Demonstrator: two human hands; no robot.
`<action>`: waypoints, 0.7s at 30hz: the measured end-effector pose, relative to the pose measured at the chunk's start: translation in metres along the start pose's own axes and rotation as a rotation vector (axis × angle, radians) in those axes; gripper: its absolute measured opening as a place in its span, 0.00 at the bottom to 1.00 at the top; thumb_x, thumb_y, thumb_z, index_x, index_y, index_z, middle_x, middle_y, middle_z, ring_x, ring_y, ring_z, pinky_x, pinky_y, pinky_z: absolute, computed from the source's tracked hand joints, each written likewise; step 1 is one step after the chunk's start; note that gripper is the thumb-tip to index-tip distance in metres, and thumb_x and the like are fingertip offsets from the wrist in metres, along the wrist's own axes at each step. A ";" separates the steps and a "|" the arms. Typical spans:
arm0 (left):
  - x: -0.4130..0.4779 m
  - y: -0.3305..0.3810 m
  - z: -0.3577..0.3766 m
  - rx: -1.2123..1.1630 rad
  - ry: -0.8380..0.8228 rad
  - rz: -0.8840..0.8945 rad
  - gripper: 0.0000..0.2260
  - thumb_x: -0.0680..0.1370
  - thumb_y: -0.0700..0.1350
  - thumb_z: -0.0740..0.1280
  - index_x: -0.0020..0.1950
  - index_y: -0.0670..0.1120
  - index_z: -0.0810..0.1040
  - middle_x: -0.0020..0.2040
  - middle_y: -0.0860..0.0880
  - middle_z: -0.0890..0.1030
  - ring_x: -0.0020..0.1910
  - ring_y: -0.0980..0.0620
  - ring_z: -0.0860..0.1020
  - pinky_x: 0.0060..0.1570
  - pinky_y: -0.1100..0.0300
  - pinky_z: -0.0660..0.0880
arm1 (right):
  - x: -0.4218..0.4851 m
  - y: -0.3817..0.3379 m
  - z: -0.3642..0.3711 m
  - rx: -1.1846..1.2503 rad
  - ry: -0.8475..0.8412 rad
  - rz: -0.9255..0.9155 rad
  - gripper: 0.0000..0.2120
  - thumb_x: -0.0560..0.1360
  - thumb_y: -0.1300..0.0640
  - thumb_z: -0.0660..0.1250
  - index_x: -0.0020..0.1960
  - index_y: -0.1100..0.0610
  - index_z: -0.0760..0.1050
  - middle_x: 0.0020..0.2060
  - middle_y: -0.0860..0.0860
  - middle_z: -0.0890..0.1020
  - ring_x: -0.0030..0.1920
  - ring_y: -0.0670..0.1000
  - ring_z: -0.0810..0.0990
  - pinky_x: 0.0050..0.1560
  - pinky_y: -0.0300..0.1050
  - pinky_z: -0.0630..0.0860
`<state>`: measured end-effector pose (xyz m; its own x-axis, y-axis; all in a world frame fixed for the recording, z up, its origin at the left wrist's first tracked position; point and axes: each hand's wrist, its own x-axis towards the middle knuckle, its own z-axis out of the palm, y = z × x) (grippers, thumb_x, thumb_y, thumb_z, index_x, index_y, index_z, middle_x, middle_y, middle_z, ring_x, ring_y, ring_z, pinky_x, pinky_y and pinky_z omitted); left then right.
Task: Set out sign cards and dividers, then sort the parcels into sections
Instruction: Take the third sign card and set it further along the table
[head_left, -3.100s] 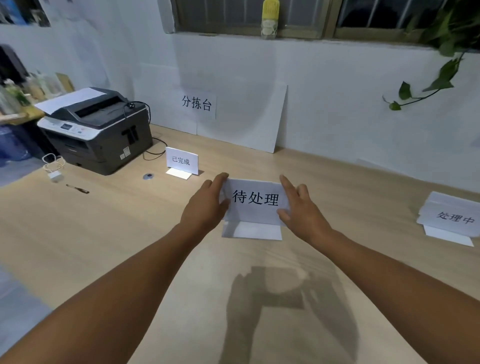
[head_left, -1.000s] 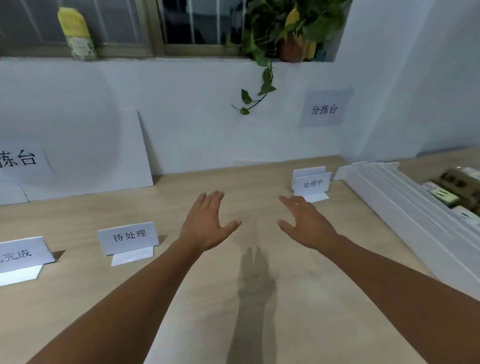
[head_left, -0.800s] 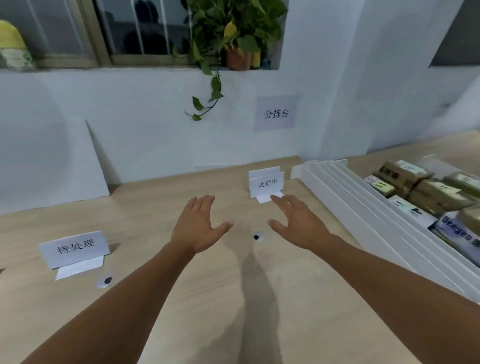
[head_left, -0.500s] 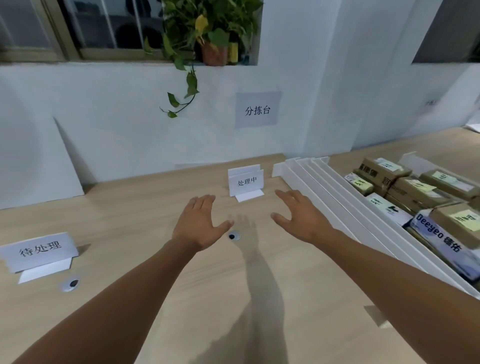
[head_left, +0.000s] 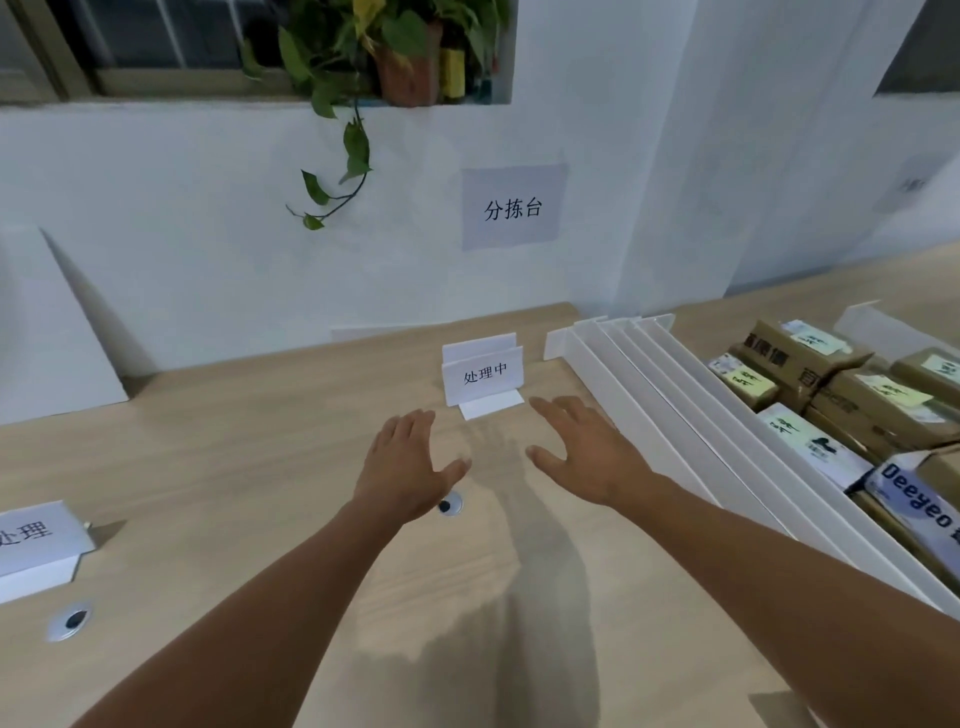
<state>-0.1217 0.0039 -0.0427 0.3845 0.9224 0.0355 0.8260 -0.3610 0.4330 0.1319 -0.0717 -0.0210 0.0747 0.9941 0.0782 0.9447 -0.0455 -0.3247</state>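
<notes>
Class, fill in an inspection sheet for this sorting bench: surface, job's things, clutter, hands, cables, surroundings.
Surface: wooden table, two round grommets set in it.
Job's things: sign card 处理中 standing mid-table; second sign card cut off at left; white dividers lying bundled at right; parcels beyond them.
Clutter: nothing seen.
Hands: left hand and right hand open, empty, before the card.
Cables: nothing seen.
Surroundings: wall sign 分拣台, potted plant on sill, white board leaning left.

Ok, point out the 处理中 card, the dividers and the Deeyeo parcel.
处理中 card (head_left: 483, 375): head view, on its printed face.
dividers (head_left: 675, 405): head view, on a white slat mid-stack.
Deeyeo parcel (head_left: 919, 501): head view, on its lettered label.
</notes>
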 end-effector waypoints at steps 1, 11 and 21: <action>0.011 0.005 0.005 0.000 0.001 -0.019 0.40 0.78 0.66 0.65 0.82 0.46 0.58 0.82 0.48 0.60 0.81 0.46 0.54 0.79 0.48 0.55 | 0.007 0.010 0.003 0.006 -0.006 -0.009 0.33 0.79 0.37 0.61 0.81 0.42 0.55 0.77 0.48 0.61 0.75 0.52 0.64 0.66 0.51 0.69; 0.101 0.060 0.056 -0.001 0.066 -0.206 0.38 0.79 0.64 0.65 0.83 0.47 0.57 0.82 0.47 0.59 0.81 0.46 0.54 0.79 0.48 0.55 | 0.111 0.134 0.001 0.071 -0.087 -0.131 0.34 0.79 0.38 0.63 0.81 0.43 0.56 0.75 0.48 0.64 0.72 0.52 0.68 0.67 0.53 0.73; 0.210 0.044 0.114 -0.019 0.056 -0.289 0.37 0.79 0.60 0.68 0.83 0.50 0.57 0.82 0.44 0.59 0.80 0.44 0.54 0.78 0.48 0.56 | 0.229 0.201 0.053 0.160 -0.163 -0.123 0.36 0.78 0.42 0.67 0.81 0.46 0.56 0.73 0.51 0.65 0.68 0.53 0.72 0.66 0.52 0.74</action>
<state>0.0421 0.1661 -0.1191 0.1103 0.9930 -0.0424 0.8899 -0.0797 0.4492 0.3224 0.1522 -0.1180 -0.1024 0.9945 -0.0224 0.8798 0.0800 -0.4685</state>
